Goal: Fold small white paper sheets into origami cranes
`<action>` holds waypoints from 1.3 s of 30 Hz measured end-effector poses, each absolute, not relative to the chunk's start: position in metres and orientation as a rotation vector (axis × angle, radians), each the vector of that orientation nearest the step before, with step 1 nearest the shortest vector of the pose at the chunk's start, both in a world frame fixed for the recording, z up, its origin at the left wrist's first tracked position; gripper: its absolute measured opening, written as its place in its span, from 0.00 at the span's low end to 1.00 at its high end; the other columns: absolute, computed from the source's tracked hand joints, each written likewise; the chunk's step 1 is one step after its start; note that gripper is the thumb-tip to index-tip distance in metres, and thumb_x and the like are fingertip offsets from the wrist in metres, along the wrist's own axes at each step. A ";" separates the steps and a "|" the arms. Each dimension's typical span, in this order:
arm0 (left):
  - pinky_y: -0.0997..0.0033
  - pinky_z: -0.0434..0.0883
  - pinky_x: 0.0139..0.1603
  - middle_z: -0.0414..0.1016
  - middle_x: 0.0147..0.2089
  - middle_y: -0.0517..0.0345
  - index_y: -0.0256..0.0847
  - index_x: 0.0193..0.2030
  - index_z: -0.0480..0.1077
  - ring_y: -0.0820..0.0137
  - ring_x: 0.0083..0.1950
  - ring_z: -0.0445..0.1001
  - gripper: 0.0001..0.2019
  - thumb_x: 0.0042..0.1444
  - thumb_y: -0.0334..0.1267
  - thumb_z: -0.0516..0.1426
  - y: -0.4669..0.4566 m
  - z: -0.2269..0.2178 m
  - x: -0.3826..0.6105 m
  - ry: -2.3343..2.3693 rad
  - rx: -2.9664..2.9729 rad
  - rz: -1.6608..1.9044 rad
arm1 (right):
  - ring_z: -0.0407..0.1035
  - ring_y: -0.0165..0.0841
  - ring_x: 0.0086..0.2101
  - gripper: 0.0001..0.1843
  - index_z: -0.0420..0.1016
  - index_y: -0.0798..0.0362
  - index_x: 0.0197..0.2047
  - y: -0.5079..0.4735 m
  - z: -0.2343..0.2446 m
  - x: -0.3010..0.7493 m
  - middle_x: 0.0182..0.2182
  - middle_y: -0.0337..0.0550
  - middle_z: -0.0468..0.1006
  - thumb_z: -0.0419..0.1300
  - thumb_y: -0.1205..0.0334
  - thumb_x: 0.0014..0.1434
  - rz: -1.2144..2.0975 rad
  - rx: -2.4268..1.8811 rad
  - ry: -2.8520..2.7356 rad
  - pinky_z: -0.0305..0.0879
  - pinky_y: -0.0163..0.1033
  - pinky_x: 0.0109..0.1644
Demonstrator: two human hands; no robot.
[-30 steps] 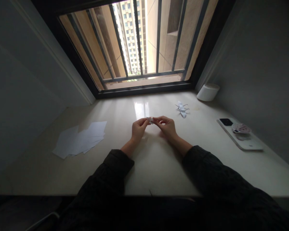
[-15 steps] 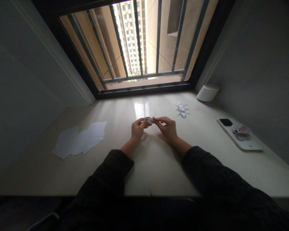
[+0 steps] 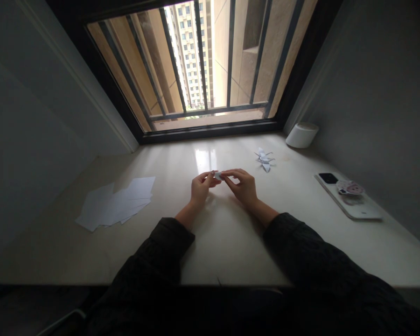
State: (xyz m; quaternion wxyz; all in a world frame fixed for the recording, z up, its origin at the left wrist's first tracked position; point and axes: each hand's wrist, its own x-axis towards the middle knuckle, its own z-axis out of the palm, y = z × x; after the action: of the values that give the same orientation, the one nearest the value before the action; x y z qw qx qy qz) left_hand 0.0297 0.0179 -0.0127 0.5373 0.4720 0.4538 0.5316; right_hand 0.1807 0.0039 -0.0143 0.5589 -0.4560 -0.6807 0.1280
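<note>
The left hand (image 3: 201, 185) is pinching a small folded white paper (image 3: 217, 175) at frame centre, while the right hand (image 3: 243, 184) is sliding inward, its fingertips (image 3: 227, 172) closing on the paper's right side, both hands nearly shut

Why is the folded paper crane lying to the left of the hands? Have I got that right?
No, that part is wrong: the head view shows the folded paper crane lying to the right of the left hand and the right hand, not to their left.
</note>
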 end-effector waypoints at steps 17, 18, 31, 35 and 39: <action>0.67 0.73 0.37 0.80 0.31 0.52 0.37 0.41 0.77 0.66 0.34 0.78 0.20 0.50 0.52 0.60 0.016 -0.007 0.028 1.117 1.211 1.338 | 0.72 0.37 0.35 0.13 0.78 0.46 0.39 0.008 -0.014 0.184 0.34 0.42 0.79 0.66 0.51 0.51 0.476 -1.065 -1.627 0.69 0.44 0.39; 0.68 0.73 0.37 0.80 0.31 0.52 0.37 0.41 0.77 0.67 0.34 0.78 0.20 0.50 0.52 0.60 0.015 -0.007 0.028 1.116 1.225 1.350 | 0.72 0.37 0.35 0.13 0.78 0.47 0.39 0.008 -0.015 0.183 0.34 0.42 0.80 0.66 0.51 0.50 0.493 -1.059 -1.607 0.69 0.43 0.39; 0.65 0.74 0.40 0.80 0.33 0.51 0.37 0.43 0.77 0.65 0.35 0.79 0.20 0.50 0.51 0.61 0.012 -0.007 0.032 1.066 1.265 1.357 | 0.73 0.37 0.36 0.13 0.78 0.50 0.34 0.014 -0.023 0.180 0.33 0.43 0.80 0.61 0.50 0.54 0.676 -1.094 -1.410 0.67 0.41 0.39; 0.61 0.73 0.46 0.81 0.39 0.49 0.38 0.45 0.77 0.64 0.40 0.79 0.20 0.48 0.47 0.64 0.011 -0.009 0.034 1.022 1.326 1.343 | 0.72 0.36 0.36 0.13 0.77 0.50 0.33 0.016 -0.023 0.181 0.33 0.43 0.79 0.61 0.50 0.55 0.708 -1.105 -1.372 0.67 0.42 0.39; 0.60 0.72 0.50 0.80 0.43 0.50 0.41 0.49 0.75 0.62 0.45 0.78 0.22 0.46 0.44 0.65 0.010 -0.010 0.033 1.037 1.417 1.334 | 0.71 0.36 0.38 0.14 0.78 0.50 0.32 0.017 -0.023 0.181 0.37 0.45 0.77 0.62 0.48 0.52 0.731 -1.093 -1.295 0.68 0.41 0.37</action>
State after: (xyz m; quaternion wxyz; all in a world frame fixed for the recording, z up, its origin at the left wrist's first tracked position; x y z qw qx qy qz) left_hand 0.0333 0.0097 -0.0101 0.4512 0.5736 0.4195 0.5399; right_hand 0.1811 0.0169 -0.0227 0.6034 -0.4723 -0.5594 0.3159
